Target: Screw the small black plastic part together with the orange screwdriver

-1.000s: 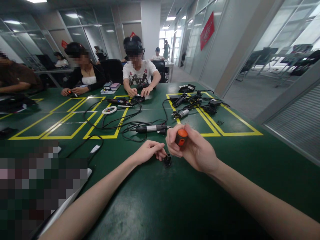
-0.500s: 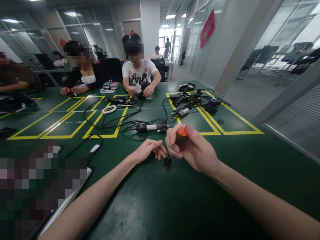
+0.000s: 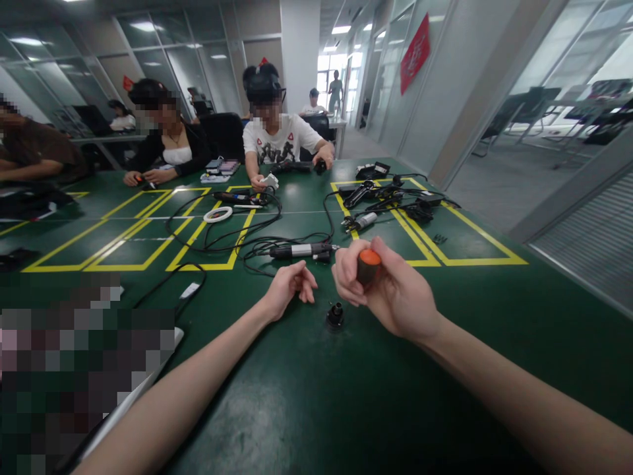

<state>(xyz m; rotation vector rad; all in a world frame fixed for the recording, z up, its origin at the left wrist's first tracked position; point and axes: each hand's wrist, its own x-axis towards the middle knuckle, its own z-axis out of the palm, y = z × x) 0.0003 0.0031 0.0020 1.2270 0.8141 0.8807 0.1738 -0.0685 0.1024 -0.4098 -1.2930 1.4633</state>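
My right hand (image 3: 390,284) is wrapped round the dark handle, orange at its end, of what looks like a screwdriver (image 3: 368,265); its shaft is hidden by my fingers. Just left of it, my left hand (image 3: 293,290) hovers low over the table, fingers loosely curled and apart, with nothing visible in them. Between and slightly below the two hands, a small black round part (image 3: 335,316) with a narrow upright neck stands on the green table (image 3: 316,409). Neither hand touches this part.
Beyond my hands lies a grey-and-black corded power tool (image 3: 301,251). Farther back are a white ring (image 3: 217,214), cables and more black tools (image 3: 361,192) among yellow tape outlines. A blurred-out object (image 3: 74,369) fills the left front. Co-workers sit across the table.
My left hand has drawn back left, away from the black part. My right hand, still round the handle, has shifted slightly right. Across the table, a person's hands have moved apart.
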